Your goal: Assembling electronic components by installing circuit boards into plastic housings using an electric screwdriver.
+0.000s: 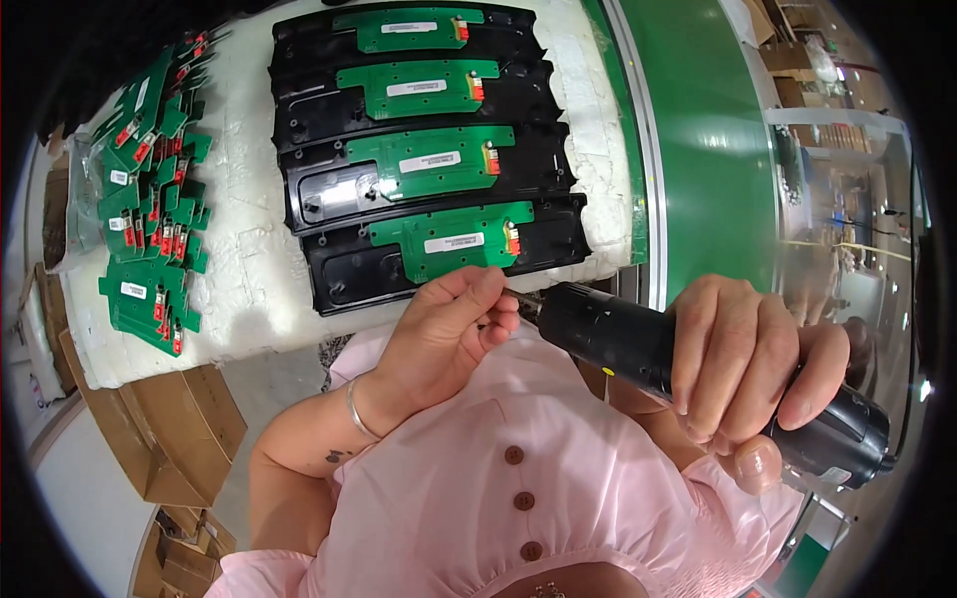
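My right hand [743, 369] wraps around a black electric screwdriver [613, 334], which is held nearly level with its bit pointing left. At the bit's tip, the thumb and fingers of my left hand [454, 324] are pinched together; a screw, if there is one, is too small or hidden to make out. Just beyond my left hand lies the nearest black plastic panel [359, 269], with a green circuit board [424, 257] seated on it. That board carries a white label and a red-and-white connector [512, 239] at its right end.
Three more black panels [319, 189] with green boards lie in a row behind the nearest one, on a white foam-like surface [239, 199]. A heap of loose green boards [150, 289] is at the left. Cardboard boxes [169, 429] stand below left; a green surface [713, 149] runs along the right.
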Action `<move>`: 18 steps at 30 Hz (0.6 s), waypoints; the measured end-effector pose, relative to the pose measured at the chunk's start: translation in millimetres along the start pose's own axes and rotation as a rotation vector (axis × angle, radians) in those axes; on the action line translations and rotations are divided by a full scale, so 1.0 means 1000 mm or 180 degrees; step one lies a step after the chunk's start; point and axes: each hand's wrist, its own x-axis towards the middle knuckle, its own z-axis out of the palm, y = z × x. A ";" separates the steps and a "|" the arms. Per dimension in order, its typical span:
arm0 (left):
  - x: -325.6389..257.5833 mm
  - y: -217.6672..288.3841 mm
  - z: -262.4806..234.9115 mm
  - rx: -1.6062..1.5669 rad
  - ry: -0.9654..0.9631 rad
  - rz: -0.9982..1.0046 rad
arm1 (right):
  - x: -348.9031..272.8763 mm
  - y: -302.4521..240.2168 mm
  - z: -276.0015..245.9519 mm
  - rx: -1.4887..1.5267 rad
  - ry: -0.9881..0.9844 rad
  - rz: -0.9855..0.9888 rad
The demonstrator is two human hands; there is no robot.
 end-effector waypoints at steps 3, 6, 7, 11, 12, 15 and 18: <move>0.000 0.003 -0.003 -0.0140 -0.0297 -0.0110 | -0.001 0.004 0.002 0.0000 -0.0101 0.0033; -0.003 -0.003 0.024 -0.0351 0.0240 -0.0417 | 0.003 0.011 -0.011 0.0376 -0.0704 0.0362; -0.003 0.000 0.028 -0.0255 0.0123 -0.0593 | -0.003 0.014 -0.010 -0.0006 -0.0333 0.0318; -0.006 0.001 0.008 0.0382 0.0066 -0.0365 | -0.008 0.032 -0.013 -0.0459 0.0162 0.0429; -0.007 0.001 0.007 0.0377 0.0063 -0.0382 | -0.009 0.034 -0.014 -0.0471 0.0174 0.0437; -0.008 0.004 0.006 0.0941 0.0088 -0.0405 | -0.011 0.038 -0.011 -0.0619 0.0422 0.0448; -0.009 0.005 0.007 0.1110 0.0098 -0.0360 | -0.011 0.038 -0.009 -0.0649 0.0509 0.0538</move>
